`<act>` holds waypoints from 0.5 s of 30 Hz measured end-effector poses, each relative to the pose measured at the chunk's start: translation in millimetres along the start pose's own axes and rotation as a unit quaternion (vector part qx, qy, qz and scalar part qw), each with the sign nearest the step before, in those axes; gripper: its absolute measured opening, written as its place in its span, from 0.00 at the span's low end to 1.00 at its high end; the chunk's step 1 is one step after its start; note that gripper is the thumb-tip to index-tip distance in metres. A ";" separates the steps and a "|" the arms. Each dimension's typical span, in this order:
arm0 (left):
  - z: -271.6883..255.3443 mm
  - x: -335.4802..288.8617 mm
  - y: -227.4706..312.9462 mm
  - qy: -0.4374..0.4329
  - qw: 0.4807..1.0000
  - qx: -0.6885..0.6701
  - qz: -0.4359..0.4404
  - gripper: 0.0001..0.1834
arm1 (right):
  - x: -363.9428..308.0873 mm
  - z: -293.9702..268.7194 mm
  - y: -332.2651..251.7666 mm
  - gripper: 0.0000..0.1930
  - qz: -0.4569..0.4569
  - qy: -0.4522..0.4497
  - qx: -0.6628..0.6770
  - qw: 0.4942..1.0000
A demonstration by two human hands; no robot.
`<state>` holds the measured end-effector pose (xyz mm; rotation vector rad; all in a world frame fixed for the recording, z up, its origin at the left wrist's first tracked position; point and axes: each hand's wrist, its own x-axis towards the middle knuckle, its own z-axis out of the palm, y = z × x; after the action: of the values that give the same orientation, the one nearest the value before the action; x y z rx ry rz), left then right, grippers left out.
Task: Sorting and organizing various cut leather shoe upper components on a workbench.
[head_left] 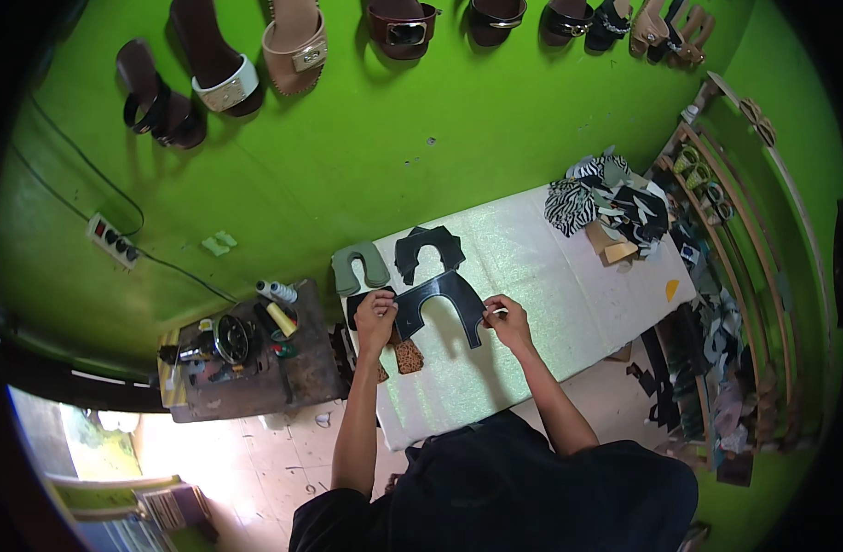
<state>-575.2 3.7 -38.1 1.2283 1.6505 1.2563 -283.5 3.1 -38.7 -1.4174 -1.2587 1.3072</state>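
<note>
A glossy black, arch-shaped shoe upper piece (440,299) is held up above the white table (541,285), its legs pointing down toward me. My left hand (375,320) is closed on its left end, and my right hand (505,324) pinches its right edge. Just beyond lie a grey-green stack of U-shaped pieces (346,267) and a stack of black cut pieces (428,242). Leopard-print pieces (409,357) rest on the table near my left wrist. Another dark piece (354,305) lies partly hidden behind my left hand.
Zebra-print and other scraps (573,204) heap at the table's far right, with a yellow scrap (672,291) nearby. A sewing machine (221,342) and thread cones (279,317) stand on a worn side table at left. Wooden racks (739,248) line the right; sandals (295,51) hang on the green wall.
</note>
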 end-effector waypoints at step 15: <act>33.5 140.6 -15.0 -0.043 0.987 0.145 0.045 0.09 | 103.2 39.9 4.5 0.13 -0.030 0.079 -0.054 0.995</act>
<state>-589.3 146.5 -60.7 1.5250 1.7753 1.0248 -326.2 101.5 -66.5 -1.5155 -1.2703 1.0790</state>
